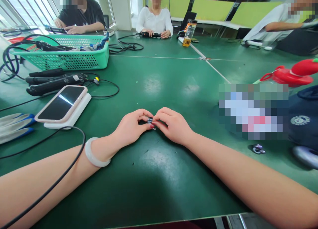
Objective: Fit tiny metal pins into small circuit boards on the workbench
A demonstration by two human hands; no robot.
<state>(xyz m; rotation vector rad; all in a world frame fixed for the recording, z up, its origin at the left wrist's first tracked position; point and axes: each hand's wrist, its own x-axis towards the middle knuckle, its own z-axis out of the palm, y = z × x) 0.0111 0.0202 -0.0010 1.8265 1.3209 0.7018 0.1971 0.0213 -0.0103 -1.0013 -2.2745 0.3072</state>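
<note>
Over the middle of the green table (119,196), my left hand (132,124) and my right hand (171,124) meet at the fingertips. Between them is a small black-and-grey piece (149,120), mostly covered by fingers; its kind I cannot make out. My left thumb and fingers pinch it from the left. From the right, my right thumb and fingertips close on it too. A pale bangle (95,153) circles my left wrist, and a black cable (63,176) passes over that forearm.
Left are a phone (62,103) on a white box, gloves (15,126), a black corded tool (57,83) and a green basket (72,58). A shiny trinket (258,149) and dark bag (303,123) lie right. A bottle (189,33) stands farther back; people sit around.
</note>
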